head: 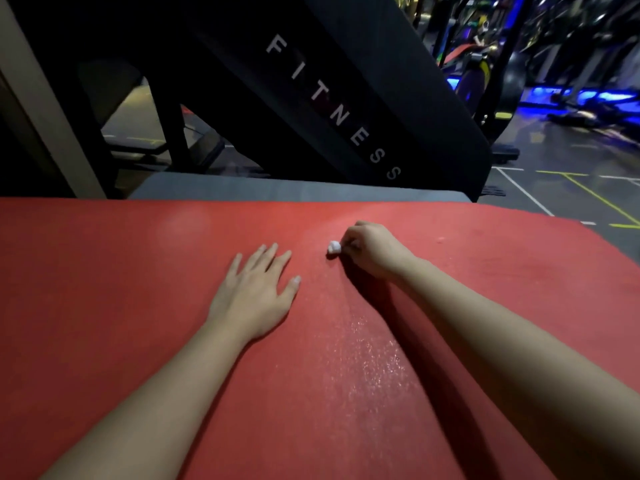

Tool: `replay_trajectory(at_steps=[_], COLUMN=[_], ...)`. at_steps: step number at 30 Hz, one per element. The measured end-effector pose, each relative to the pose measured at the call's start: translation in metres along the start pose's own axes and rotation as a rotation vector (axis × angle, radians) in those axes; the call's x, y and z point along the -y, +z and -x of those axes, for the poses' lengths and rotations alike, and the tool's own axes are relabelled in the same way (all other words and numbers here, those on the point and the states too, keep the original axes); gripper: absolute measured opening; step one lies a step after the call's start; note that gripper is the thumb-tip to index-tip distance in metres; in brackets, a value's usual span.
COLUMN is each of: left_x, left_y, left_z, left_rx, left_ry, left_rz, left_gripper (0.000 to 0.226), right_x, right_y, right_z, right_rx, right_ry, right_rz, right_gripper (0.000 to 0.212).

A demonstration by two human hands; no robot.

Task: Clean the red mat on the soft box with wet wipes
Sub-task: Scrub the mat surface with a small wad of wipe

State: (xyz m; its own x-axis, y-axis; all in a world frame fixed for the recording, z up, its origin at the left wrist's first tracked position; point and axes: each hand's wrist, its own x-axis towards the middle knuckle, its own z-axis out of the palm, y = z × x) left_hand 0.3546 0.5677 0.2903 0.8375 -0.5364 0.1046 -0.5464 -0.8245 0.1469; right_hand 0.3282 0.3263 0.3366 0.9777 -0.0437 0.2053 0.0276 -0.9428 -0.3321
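On the red mat (138,306), the right hand (372,252) hides most of the wipe (334,247).

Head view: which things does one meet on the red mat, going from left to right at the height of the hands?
left hand, flat on the red mat → wet wipe, a small white wad → right hand, which grips it

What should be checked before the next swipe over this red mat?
1. Right hand grips the wet wipe: ok.
2. Wipe pressed on the red mat: ok.
3. Left hand flat, steadying the mat: ok.
4. Leftward path free: not ok, the left hand lies there.
5. Whole mat wet: not ok, only a glistening streak near the right forearm.
6. Wipe moist enough: cannot tell.
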Motion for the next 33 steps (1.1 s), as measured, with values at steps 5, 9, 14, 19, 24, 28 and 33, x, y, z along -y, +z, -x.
replay_trajectory(at_steps=[5, 9, 14, 19, 24, 28, 33], left_x=[-0.001, 0.001, 0.0, 0.0, 0.001, 0.0, 0.0], left_y=[0.0, 0.004, 0.002, 0.006, 0.006, 0.004, 0.005], left_z=[0.002, -0.001, 0.0, 0.002, 0.001, 0.002, -0.001], left_rx=[0.011, 0.01, -0.007, -0.036, -0.024, -0.014, -0.013], left_ry=[-0.001, 0.003, -0.001, 0.003, 0.002, 0.001, -0.006], left_rz=[-0.024, -0.033, -0.03, -0.021, -0.038, -0.023, -0.034], left_gripper=[0.066, 0.069, 0.084, 0.08, 0.082, 0.084, 0.084], right_x=[0.007, -0.004, -0.024, -0.022, -0.042, -0.061, -0.067], right_y=[-0.026, -0.011, 0.001, 0.009, 0.008, 0.006, -0.022], right_z=[0.014, -0.025, -0.078, -0.092, -0.117, -0.127, -0.092], right_rx=[0.337, 0.152, -0.043, -0.008, -0.081, -0.134, 0.126], right_ry=[-0.01, -0.033, 0.138, 0.084, 0.179, 0.356, 0.158], right_rz=[-0.106, 0.042, 0.022, -0.008, -0.014, -0.04, -0.006], right_gripper=[0.037, 0.008, 0.014, 0.015, 0.004, 0.039, 0.014])
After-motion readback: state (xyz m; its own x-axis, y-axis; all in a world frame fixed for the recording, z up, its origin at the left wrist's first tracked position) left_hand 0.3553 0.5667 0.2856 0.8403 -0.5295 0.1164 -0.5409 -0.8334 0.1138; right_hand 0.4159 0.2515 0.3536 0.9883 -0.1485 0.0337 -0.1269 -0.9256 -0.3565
